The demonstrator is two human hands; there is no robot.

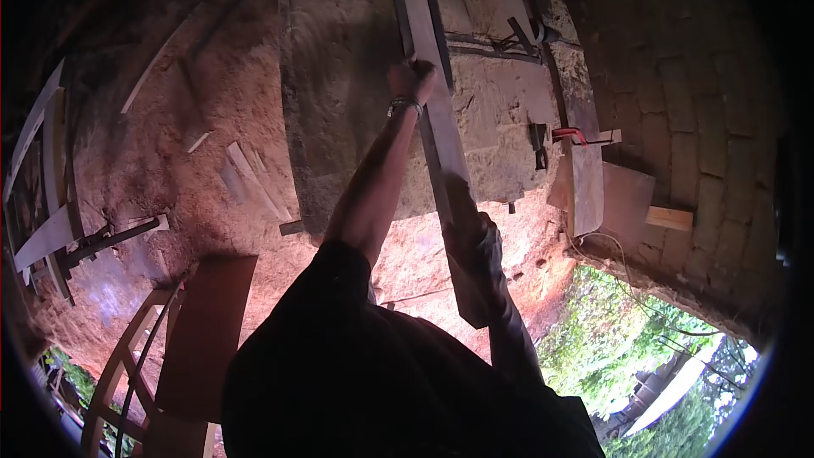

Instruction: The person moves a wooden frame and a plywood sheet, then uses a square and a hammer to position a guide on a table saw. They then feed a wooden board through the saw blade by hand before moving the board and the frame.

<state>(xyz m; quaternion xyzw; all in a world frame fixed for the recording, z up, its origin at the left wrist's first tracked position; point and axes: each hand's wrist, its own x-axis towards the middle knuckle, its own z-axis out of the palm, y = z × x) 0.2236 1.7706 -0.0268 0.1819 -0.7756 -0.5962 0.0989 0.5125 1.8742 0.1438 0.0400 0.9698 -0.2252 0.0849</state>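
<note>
A long, narrow wooden plank [444, 148] runs from the top of the head view down toward my body, over a worn wooden workbench [348, 110]. My left hand [413, 80], with a band at its wrist, is closed on the plank well out over the bench. Nearer my body, my right hand [476, 242] wraps round the plank close to its near end, which sticks out past the bench's edge. Shadow hides part of the right hand's fingers. The plank's far end leaves the view at the top.
A red clamp [570, 133] sits at the bench's right side, beside a brick wall [678, 119]. Wood offcuts [254, 178] lie on the reddish dirt floor at left. A brown board [208, 322] and a curved wooden frame [123, 365] stand at lower left.
</note>
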